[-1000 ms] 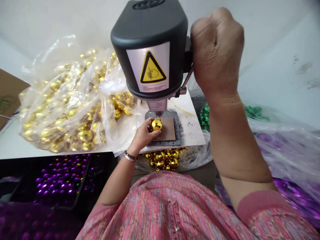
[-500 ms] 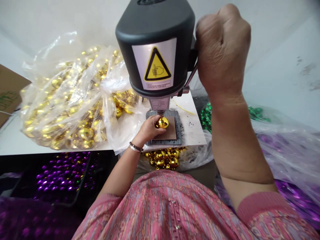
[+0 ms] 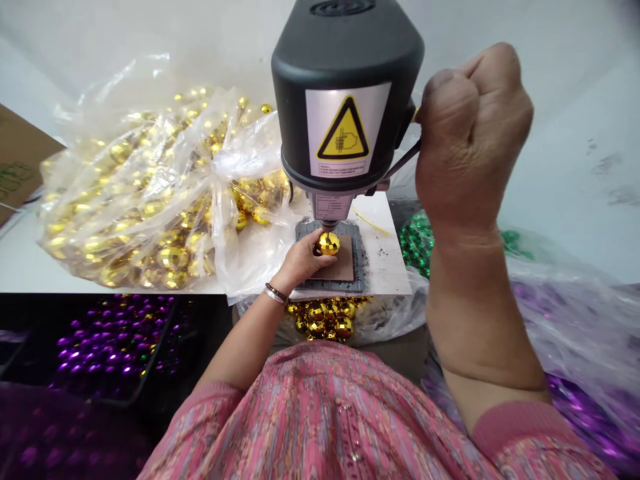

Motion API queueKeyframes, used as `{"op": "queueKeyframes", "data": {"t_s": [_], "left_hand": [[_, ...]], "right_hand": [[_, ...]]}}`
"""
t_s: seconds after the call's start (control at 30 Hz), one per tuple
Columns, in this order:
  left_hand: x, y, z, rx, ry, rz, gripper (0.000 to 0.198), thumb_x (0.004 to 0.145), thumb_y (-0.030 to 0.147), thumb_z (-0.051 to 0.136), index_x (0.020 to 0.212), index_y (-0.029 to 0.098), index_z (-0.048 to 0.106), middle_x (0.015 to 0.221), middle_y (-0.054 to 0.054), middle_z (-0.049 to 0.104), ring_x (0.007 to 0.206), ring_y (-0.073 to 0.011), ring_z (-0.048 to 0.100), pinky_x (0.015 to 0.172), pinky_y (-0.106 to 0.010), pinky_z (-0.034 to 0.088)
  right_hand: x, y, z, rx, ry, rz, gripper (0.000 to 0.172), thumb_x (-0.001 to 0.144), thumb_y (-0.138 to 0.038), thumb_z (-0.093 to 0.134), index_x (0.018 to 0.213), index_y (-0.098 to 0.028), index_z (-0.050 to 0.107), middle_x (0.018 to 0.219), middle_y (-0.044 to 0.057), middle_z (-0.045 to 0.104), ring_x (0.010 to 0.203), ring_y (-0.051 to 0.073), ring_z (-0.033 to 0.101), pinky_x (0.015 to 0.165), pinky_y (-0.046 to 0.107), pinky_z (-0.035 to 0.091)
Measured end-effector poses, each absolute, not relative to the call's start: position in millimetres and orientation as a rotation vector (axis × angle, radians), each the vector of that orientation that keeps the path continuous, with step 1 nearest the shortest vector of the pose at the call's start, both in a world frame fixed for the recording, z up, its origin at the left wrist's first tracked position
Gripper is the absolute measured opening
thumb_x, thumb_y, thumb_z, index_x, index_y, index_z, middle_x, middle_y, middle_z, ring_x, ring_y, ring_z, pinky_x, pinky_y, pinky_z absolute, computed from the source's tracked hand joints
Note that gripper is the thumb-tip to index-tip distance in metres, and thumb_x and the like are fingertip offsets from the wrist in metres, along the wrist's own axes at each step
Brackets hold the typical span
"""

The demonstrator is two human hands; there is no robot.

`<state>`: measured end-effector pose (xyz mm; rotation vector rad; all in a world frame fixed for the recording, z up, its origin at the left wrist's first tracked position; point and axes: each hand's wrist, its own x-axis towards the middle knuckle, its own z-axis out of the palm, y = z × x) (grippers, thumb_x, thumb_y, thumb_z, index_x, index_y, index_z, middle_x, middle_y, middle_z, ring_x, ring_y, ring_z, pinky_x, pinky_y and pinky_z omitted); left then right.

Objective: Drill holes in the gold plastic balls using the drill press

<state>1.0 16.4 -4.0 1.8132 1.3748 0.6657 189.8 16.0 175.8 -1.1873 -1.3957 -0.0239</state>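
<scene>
My left hand (image 3: 303,259) pinches a shiny gold faceted ball (image 3: 329,244) between thumb and fingers. The ball rests over a brown square board (image 3: 343,267) on the grey base plate (image 3: 357,257) of a small bench drill press (image 3: 350,67). Directly above the ball is the press's lower tip; I cannot tell if it touches. To the right of the dark press head, my right hand (image 3: 473,133) is closed in a fist around its lever (image 3: 404,160). The grip end of the lever is hidden inside the fist.
A large clear plastic bag (image 3: 135,200) of gold beads lies on the white table (image 3: 30,267). More gold beads (image 3: 325,319) hang below the front edge. Purple beads (image 3: 110,343) are at lower left. Green beads (image 3: 417,243) and bagged purple ones (image 3: 585,407) are at right.
My right hand has come down somewhat with the lever. The view has shifted, so the press head appears farther right. My left hand keeps the gold ball under the press.
</scene>
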Motion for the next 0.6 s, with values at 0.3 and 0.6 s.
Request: {"op": "queueKeyframes", "data": {"t_s": [0.3, 0.6], "left_hand": [[-3.3, 5.6, 5.1, 1.821, 1.366, 0.695, 0.057, 0.082, 0.033, 0.073, 0.136, 0.019, 0.061, 0.117, -0.006, 0.073, 0.105, -0.0235, 0.067, 0.095, -0.033, 0.051], [-13.0, 16.7, 4.8, 1.532, 1.318, 0.747, 0.037, 0.084, 0.041, 0.066, 0.112, 0.018, 0.072, 0.092, -0.003, 0.073, 0.071, -0.0144, 0.062, 0.065, -0.024, 0.05]], "right_hand": [[188.3, 17.5, 176.0, -1.182, -1.372, -0.003, 0.026, 0.096, -0.023, 0.041, 0.073, -0.023, 0.028, 0.066, -0.006, 0.03, 0.064, 0.005, 0.03, 0.07, 0.022, 0.031], [188.1, 17.4, 177.9, -1.178, -1.375, 0.029, 0.024, 0.095, -0.025, 0.037, 0.073, -0.023, 0.028, 0.066, -0.007, 0.03, 0.065, 0.004, 0.03, 0.071, 0.02, 0.028]]}}
